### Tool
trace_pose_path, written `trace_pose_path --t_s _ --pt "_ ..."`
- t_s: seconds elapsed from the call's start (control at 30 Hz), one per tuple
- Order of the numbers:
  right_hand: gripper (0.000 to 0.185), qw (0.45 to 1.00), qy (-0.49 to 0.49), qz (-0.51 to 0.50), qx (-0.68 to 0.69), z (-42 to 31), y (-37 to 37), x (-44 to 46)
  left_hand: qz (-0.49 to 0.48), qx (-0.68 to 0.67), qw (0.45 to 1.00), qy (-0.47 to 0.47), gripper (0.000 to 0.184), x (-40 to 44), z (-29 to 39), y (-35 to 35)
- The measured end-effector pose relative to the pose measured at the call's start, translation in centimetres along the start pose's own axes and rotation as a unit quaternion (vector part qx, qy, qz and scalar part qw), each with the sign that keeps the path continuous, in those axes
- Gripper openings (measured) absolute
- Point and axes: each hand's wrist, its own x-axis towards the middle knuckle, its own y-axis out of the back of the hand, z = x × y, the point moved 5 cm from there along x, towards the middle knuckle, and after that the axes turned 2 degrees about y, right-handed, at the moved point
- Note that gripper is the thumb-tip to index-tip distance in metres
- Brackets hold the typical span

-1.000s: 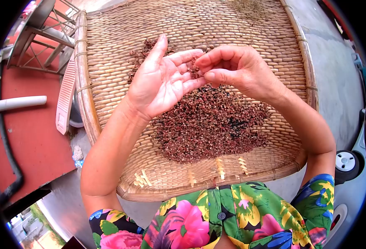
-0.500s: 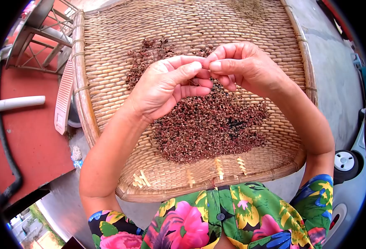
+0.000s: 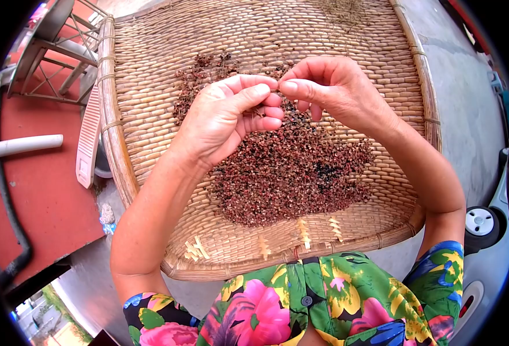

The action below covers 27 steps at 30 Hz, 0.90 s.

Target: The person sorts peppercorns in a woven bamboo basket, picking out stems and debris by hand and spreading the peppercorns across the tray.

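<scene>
A broad tray of woven tan wicker with a rounded wooden rim (image 3: 107, 75) spreads over a grey concrete floor (image 3: 471, 115); a red flat surface (image 3: 47, 202) lies to the left. Both forearms reach forward over the tray. The left hand (image 3: 228, 115) has its fingers curled around a small reddish-brown sprig (image 3: 258, 112), thumb against the index finger. The right hand (image 3: 341, 95) meets it at the fingertips, its grip closed in a pinch; anything between the tips is too small to tell. Beneath lies a loose heap of reddish-brown and black dried grains (image 3: 292, 179), its upper part hidden by the hands. A white pipe (image 3: 23, 147) and a ribbed pale-pink plastic board (image 3: 89, 138) sit left of the tray.
</scene>
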Motion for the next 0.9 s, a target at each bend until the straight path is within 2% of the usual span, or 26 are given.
trace_pose_path --t_s 0.1,0.17,0.4,0.47,0.57,0.63,0.7,0.77,0.83,0.9 --pt "0.022 0.999 -0.031 0.003 0.015 0.1 -0.3 0.0 -0.013 0.013 1.000 -0.013 0.019 -0.1 0.1 -0.3" --pt "0.022 0.995 -0.042 -0.024 0.086 0.5 -0.7 0.0 -0.027 0.026 0.999 -0.021 0.019 -0.2 0.1 -0.5" --pt "0.018 0.997 -0.016 -0.025 0.067 0.9 -1.0 -0.2 0.022 0.065 0.997 -0.036 0.018 -0.2 -0.1 -0.5" --pt "0.014 0.987 0.093 0.051 -0.120 -0.4 -1.0 -0.7 0.029 0.079 0.996 -0.026 0.017 -0.3 -0.2 -0.5" --pt "0.012 0.978 0.117 0.086 -0.152 -1.4 -0.6 -0.8 0.052 0.103 0.993 -0.017 0.018 -0.4 0.2 -0.4" --pt "0.012 0.977 0.129 0.089 -0.143 -1.3 -0.6 -0.8 0.007 0.080 0.997 0.025 0.018 -0.5 0.2 -0.7" --pt "0.012 0.962 0.177 0.114 -0.174 -2.1 -0.4 -1.2 0.012 0.099 0.994 0.039 0.017 -0.8 0.0 -0.6" --pt "0.014 0.964 0.158 0.158 -0.147 -1.8 1.5 -0.3 -0.053 0.080 0.989 0.117 0.015 -0.8 -1.3 -0.7" --pt "0.016 0.961 0.179 0.176 -0.117 -1.7 3.3 0.4 -0.066 0.059 0.989 0.118 0.014 -0.7 -1.3 -0.7" --pt "0.015 0.945 0.216 0.205 -0.137 -2.3 4.9 0.7 -0.064 0.012 0.995 0.074 0.012 -0.7 -0.5 -0.7"
